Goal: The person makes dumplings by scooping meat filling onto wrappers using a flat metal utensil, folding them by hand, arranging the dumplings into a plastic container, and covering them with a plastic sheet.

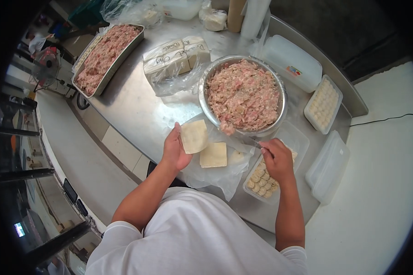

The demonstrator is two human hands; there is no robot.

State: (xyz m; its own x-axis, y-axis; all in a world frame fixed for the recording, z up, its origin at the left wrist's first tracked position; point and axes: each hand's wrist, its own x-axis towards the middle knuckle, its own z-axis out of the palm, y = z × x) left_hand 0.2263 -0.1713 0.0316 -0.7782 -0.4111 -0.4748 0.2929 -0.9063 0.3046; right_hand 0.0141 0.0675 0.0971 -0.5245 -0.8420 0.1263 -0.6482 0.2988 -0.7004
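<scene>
I saw the left hand (pixel 172 149) pinched on a square wrapper (pixel 194 136) and the right hand (pixel 278 158) closed around a thin utensil (pixel 251 140). Its long axis ran left and forward from that grip, the meat lump (pixel 226 128) at its tip lying between wrapper and right hand, beside the metal bowl (pixel 283 96).

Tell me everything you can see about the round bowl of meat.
The round bowl looks like shiny metal with a smooth rim. It sits upright on the metal table, heaped with pinkish, pale-flecked ground meat. A clump on the tool in the right hand overlaps its near rim; contact is unclear.
</scene>
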